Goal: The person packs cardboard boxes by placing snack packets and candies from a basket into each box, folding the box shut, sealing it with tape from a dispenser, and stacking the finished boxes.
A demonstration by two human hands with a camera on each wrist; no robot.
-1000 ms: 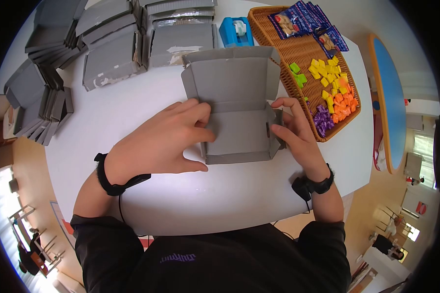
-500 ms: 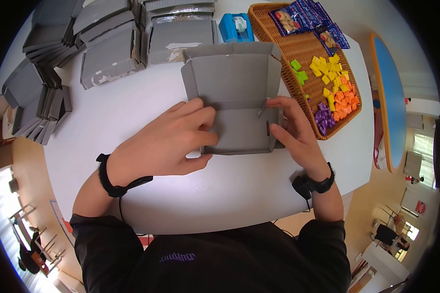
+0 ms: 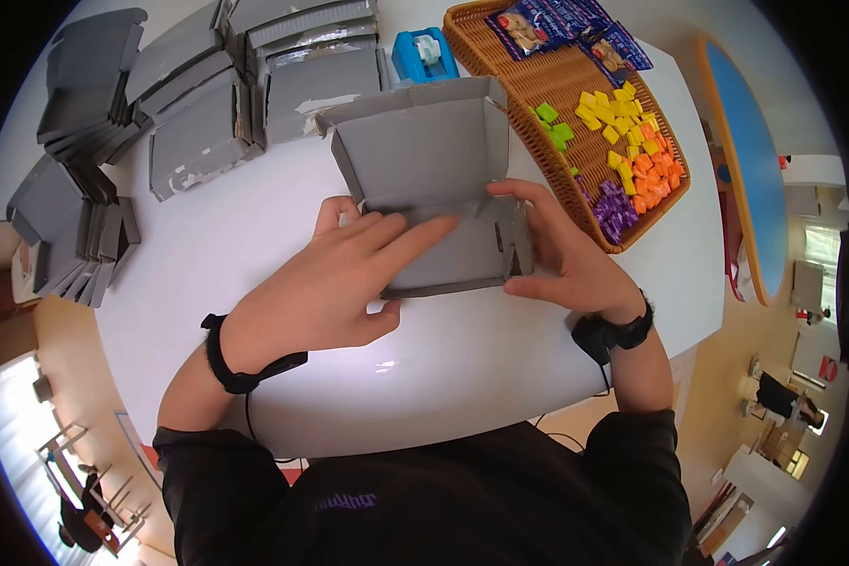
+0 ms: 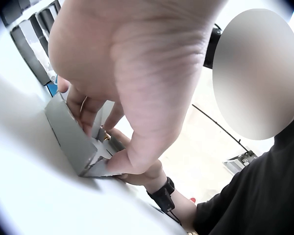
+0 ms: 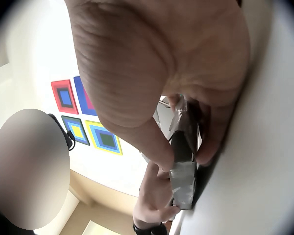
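A grey cardboard box (image 3: 443, 247) lies on the white table in the head view, its lid (image 3: 415, 141) raised at the back. My left hand (image 3: 325, 278) grips its left side, the thumb at the front left corner and the index finger stretched over the inside. Around the right side wall, my right hand (image 3: 575, 259) holds the box between thumb and fingers. The left wrist view has the left thumb against a corner of the box (image 4: 71, 137). In the right wrist view, the thumb and fingers straddle the worn, taped end of the box (image 5: 183, 183).
Stacked grey boxes (image 3: 198, 141) stand at the back left, more open ones (image 3: 61, 222) at the far left. A blue tape dispenser (image 3: 424, 57) sits behind the lid. At the right, a wicker basket (image 3: 514, 99) holds coloured pieces (image 3: 618, 118) and blue snack packets (image 3: 547, 28).
The left index finger has straightened over the box's inside. The right thumb has moved toward the front right corner. In the head view, the table and its contents have shifted slightly.
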